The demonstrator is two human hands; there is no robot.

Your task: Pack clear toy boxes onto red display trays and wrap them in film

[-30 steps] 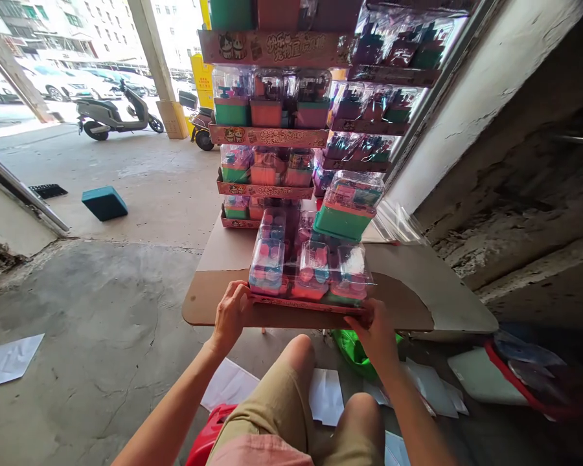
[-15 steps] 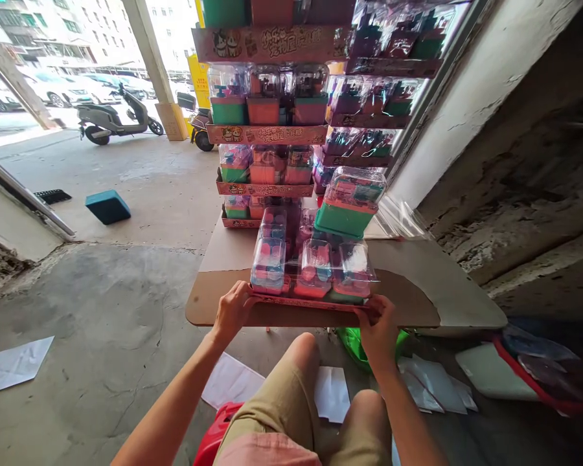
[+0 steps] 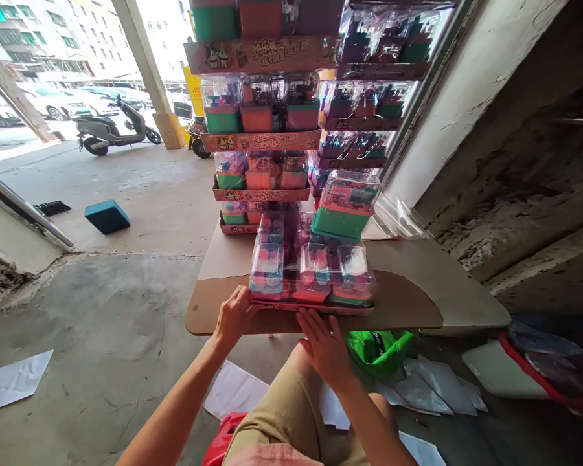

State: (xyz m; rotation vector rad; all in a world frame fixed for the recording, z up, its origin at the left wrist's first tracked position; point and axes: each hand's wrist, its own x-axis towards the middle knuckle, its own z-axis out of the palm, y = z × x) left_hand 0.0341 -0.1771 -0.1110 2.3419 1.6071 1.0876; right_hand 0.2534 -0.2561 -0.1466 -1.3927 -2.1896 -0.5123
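A shallow pink cardboard display tray [image 3: 315, 308] lies on the table in front of me, filled with several clear-lidded plastic boxes [image 3: 314, 272]. At its front left corner my left hand [image 3: 235, 315] is closed on the cardboard edge. My right hand [image 3: 324, 346] has its fingers stretched out, their tips touching the middle of the tray's front wall. One box with a green base [image 3: 342, 222] sits tilted on top of the boxes at the back right of the tray.
Tall stacks of filled display trays [image 3: 261, 140] stand behind. Clear plastic sheets [image 3: 401, 219] lie at the table's [image 3: 466, 301] back right. Below are a green bag [image 3: 386, 353], a red stool [image 3: 226, 440] and white sheets [image 3: 236, 390]. A blue box [image 3: 107, 217] rests on the floor left.
My right hand has let go of the tray's front right corner and moved left to the middle of the front wall, fingers straightened. My left hand stays at its corner.
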